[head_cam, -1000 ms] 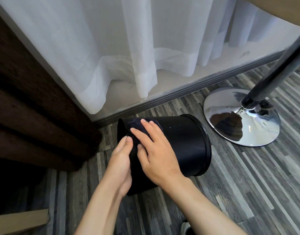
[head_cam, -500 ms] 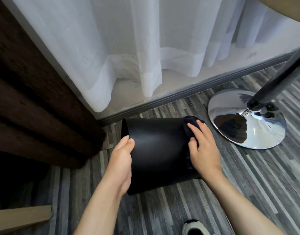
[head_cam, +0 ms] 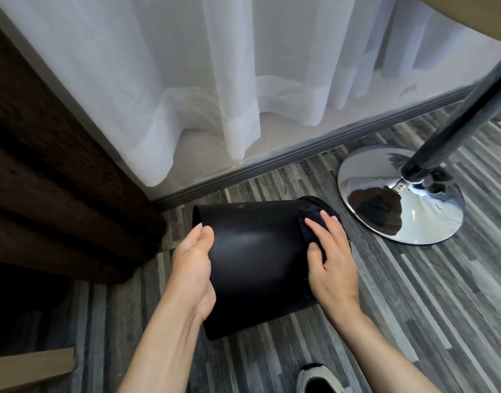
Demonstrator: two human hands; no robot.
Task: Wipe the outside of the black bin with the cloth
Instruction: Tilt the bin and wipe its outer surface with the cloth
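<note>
head | smooth round black bin [head_cam: 255, 259] on its side | left hand [head_cam: 194, 268] cups base | right hand [head_cam: 330, 262] presses dark cloth [head_cam: 310, 219]

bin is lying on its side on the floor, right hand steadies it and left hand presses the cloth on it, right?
Not quite: the hands are swapped. In the head view the bin lies on its side on the floor; the left hand steadies it, and the right hand presses the cloth on it.

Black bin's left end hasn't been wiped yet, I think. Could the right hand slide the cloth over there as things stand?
Probably yes: the bin's side is bare between the right hand with its cloth and the left hand, which covers only that end's edge.
</note>
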